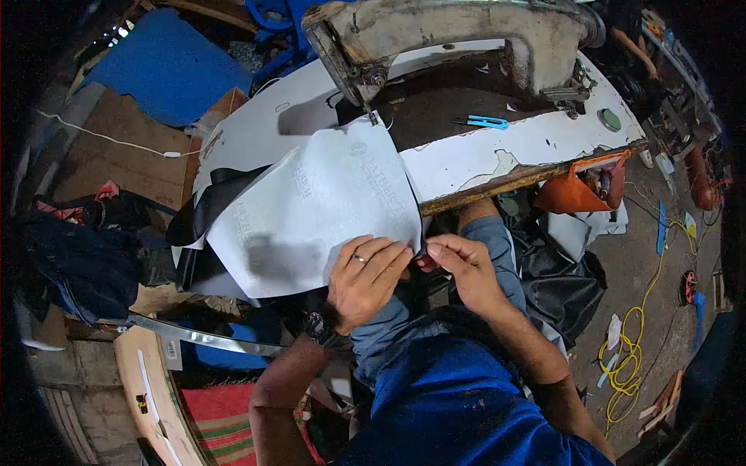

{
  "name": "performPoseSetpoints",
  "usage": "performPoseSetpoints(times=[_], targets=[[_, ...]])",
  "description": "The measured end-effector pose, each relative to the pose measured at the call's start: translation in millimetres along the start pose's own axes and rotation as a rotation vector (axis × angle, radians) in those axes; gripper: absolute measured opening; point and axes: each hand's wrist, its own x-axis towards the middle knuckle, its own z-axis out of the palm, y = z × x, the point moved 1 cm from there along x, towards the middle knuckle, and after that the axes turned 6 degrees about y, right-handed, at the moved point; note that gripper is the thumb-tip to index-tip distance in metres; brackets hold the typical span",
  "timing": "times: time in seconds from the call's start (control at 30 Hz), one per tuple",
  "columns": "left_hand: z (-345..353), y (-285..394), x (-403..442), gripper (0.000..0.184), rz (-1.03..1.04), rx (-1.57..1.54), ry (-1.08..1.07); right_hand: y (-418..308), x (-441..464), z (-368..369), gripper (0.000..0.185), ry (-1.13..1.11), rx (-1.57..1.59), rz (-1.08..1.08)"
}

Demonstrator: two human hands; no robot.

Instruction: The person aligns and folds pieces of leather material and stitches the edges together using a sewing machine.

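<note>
A piece of black leatherette [311, 206] lies with its printed white backing up, its far corner beneath the sewing machine's [435, 39] needle area. Its black face shows where it folds over at the left. My left hand [365, 279], with a ring and a wristwatch, closes over the near right corner; its thumb is hidden. Just beside it, my right hand [464, 272] pinches the dark edge of the same piece between thumb and fingers. Whether the needle is in the material cannot be made out.
Blue thread snips [487, 122] lie on the white machine table [458, 167], whose front edge is worn. An orange pouch [583, 186] hangs from that edge. Black material [563, 287] is heaped at the right of my legs, and a yellow cord [622, 373] coils on the floor.
</note>
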Motion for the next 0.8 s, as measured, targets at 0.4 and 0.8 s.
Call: performPoseSetpoints(times=[0.4,0.8], targets=[[-6,3,1,0.035,-0.013,-0.003,0.006,-57,12,-2,0.038,-0.072,-1.162,-1.137],[-43,-48,-33,0.050,-0.302,0.320,-0.027,-84,24,8,0.033,-0.265,-1.171,-1.224]])
